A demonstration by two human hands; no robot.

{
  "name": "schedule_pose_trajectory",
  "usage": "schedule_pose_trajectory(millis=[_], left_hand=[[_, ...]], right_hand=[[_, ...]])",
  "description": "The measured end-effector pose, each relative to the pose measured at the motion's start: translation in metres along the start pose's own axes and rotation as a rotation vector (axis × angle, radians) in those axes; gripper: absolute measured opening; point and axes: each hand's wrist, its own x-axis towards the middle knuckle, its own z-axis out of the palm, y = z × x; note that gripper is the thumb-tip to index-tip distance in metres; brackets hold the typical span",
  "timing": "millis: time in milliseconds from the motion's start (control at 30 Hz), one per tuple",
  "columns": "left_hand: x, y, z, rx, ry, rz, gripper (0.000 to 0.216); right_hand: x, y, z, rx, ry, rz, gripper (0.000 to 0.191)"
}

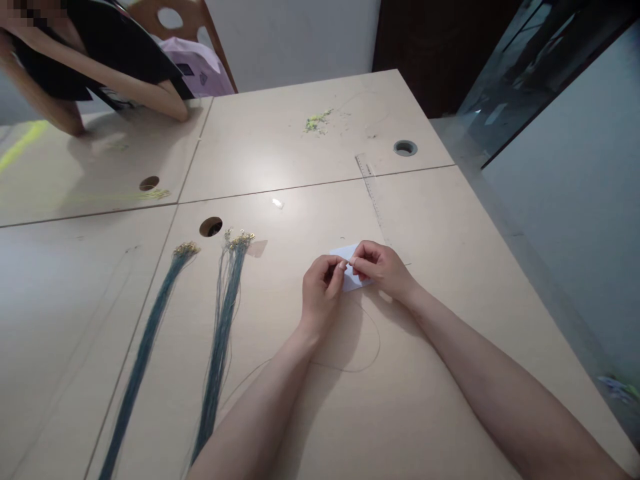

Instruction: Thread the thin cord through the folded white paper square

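Observation:
My left hand [324, 287] and my right hand [377, 267] meet over a small white paper [356, 283] on the table. Thumb and forefinger of each are pinched together, tip to tip. A thin cord [379, 347] comes from under the hands, curves round on the tabletop and passes beneath my left forearm; its end between the fingertips is too small to see clearly. To the left lie two bundles of dark teal cords, one nearer [223, 340] and one farther off [150, 340], both with gold-coloured metal clasps at their far ends.
A clear ruler [370, 190] lies beyond my hands. Yellow-green scraps [317, 121] are scattered farther back. Cable holes [211, 227] pierce the joined tabletops [280, 267]. At the far left, a person [135, 87] rests their arms on the table, near yellow cords [155, 194].

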Motion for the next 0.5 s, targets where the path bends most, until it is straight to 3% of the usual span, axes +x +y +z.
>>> schedule_pose_trajectory(millis=[500], left_hand=[[-0.0017,0.0054,-0.0016,0.016,0.015,-0.044,0.021]], right_hand=[[0.0007,0.0010,-0.0005,0.046,0.009,-0.028,0.011]])
